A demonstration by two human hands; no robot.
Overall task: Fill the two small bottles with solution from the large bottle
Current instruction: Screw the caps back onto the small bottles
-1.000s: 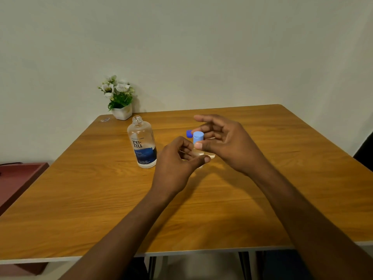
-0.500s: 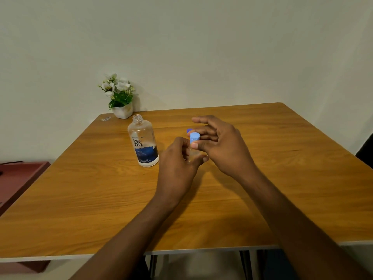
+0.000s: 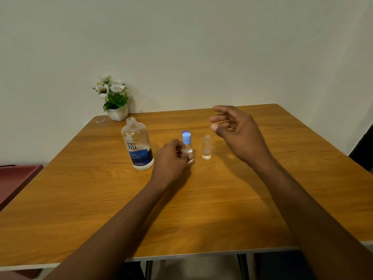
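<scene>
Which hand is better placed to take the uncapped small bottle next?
Right, probably. The right hand is free, fingers relaxed, near the uncapped small bottle, while the left hand grips the capped small bottle.

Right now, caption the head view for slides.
Left hand grips capped bottle; open right hand hovers near uncapped bottle; large bottle stands open.

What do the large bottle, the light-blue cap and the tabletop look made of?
The large bottle looks like clear, glossy plastic: see-through above its printed label. The light-blue cap looks like opaque, smooth plastic. The tabletop shows wood grain with a satin sheen; solid wood, laminate or veneer, cannot tell.
</scene>
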